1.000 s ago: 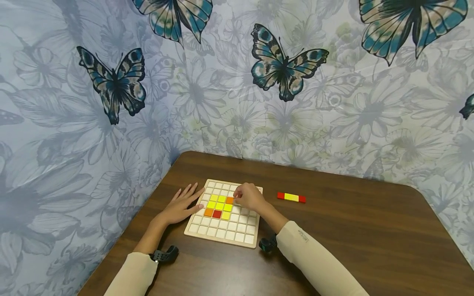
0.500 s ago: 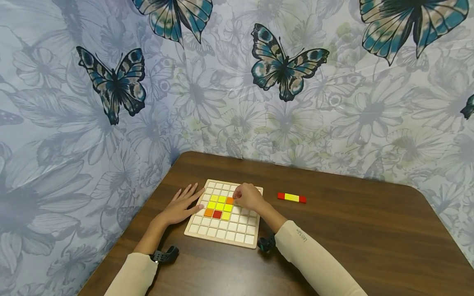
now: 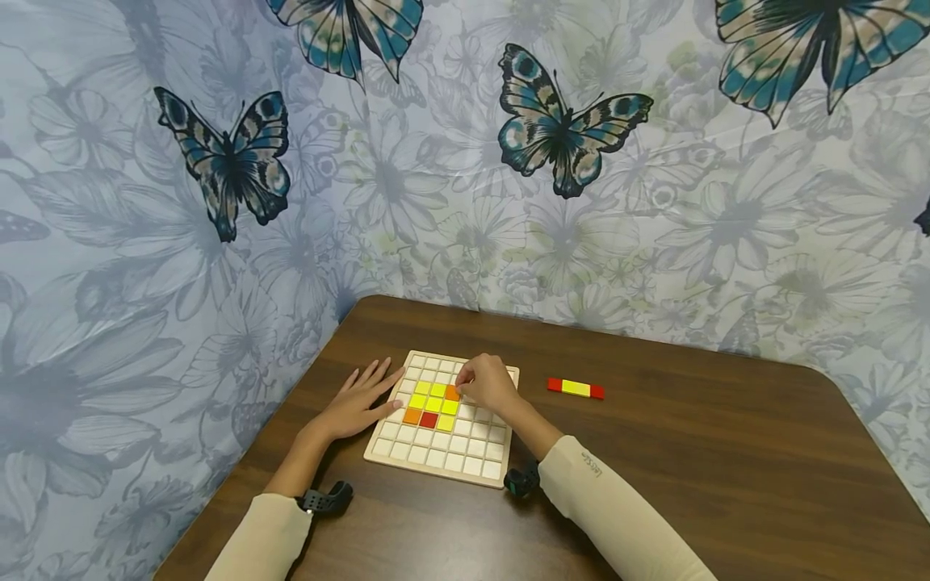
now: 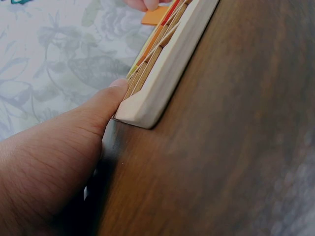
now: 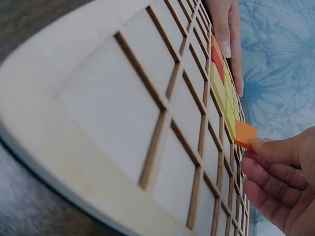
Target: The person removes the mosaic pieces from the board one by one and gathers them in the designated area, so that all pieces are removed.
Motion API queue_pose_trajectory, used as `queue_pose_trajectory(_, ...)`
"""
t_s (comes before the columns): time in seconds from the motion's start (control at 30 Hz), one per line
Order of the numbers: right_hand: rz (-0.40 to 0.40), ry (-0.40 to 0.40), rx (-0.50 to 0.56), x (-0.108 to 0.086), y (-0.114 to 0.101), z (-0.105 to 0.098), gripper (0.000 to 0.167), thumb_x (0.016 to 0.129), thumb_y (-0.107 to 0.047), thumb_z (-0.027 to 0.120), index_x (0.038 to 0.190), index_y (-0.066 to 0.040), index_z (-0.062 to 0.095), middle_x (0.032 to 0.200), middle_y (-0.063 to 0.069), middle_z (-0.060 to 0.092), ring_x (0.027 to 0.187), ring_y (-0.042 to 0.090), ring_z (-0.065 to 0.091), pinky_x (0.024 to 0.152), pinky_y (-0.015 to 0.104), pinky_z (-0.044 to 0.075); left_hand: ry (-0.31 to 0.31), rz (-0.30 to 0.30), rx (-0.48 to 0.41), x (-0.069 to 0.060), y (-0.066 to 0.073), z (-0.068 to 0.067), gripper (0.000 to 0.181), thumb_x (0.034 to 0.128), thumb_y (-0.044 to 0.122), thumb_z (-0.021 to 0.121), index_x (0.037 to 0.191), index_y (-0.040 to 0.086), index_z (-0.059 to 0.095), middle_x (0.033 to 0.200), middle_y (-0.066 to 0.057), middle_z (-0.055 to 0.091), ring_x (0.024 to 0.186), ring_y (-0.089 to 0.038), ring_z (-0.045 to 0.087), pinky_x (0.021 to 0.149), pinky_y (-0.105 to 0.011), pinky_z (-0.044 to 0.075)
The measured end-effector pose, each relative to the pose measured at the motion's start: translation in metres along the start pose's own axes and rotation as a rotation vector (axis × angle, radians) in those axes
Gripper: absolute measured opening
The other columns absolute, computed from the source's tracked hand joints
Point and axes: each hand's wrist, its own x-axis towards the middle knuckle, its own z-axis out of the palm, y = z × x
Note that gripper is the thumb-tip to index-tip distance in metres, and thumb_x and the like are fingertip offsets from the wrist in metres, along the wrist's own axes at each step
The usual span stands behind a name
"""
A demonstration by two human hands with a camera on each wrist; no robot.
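A square wooden grid board (image 3: 433, 468) lies on the brown table, its cells pale. Yellow tiles (image 3: 433, 403), an orange tile (image 3: 412, 416) and a red tile (image 3: 429, 420) sit grouped in it. My right hand (image 3: 488, 385) pinches another orange tile (image 5: 244, 133) between thumb and finger, at the far right corner of that group. This tile tilts out from the board's face in the right wrist view. My left hand (image 3: 358, 401) lies with fingers spread along the board's left side, its thumb (image 4: 115, 88) touching the edge.
Right of the board, a short row on the table (image 3: 654, 436) has a yellow piece (image 3: 576, 389) between two red tiles (image 3: 555, 385). Behind the table stands a wall covering with butterflies (image 3: 574, 121). A dark wrist device (image 3: 330, 499) is on each arm.
The right hand has lifted very slightly while still pinching the orange tile. The head view has shifted a little; the left hand stays on the board's edge.
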Motion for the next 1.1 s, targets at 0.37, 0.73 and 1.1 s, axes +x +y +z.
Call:
queue_pose_trajectory(0.37,-0.044,0.047,0.021,-0.005,0.002,-0.006,0.004,0.088,-0.005,0.079,0.086,-0.007,0.081,0.078,-0.003,0.074,0.067,0.007,0.061,0.062,0.023,0.052,0.018,0.013,0.027,0.003,0.003,-0.004,0.07,0.1038,0.046,0.054,0.163,0.017,0.027,0.168,-0.019,0.016,0.154,-0.043,0.009,0.119,-0.066,-0.001)
queue_pose_trajectory(0.73,-0.042,0.101,0.116,-0.032,0.001,-0.014,0.002,0.087,-0.005,0.08,0.088,-0.006,0.082,0.079,-0.002,0.074,0.066,0.01,0.061,0.059,0.026,0.051,0.012,0.011,0.006,-0.005,0.005,0.006,0.07,0.1034,0.044,0.055,0.162,0.016,0.029,0.167,-0.019,0.016,0.154,-0.043,0.009,0.119,-0.066,-0.001)
queue_pose_trajectory(1.1,-0.022,0.15,0.144,-0.041,0.002,-0.032,0.006,0.085,-0.004,0.081,0.084,-0.01,0.082,0.081,-0.002,0.075,0.066,0.012,0.06,0.058,0.025,0.051,0.059,0.042,0.007,-0.003,0.002,0.001,0.069,0.1038,0.043,0.055,0.161,0.013,0.031,0.165,-0.024,0.02,0.151,-0.049,0.013,0.116,-0.07,0.003)
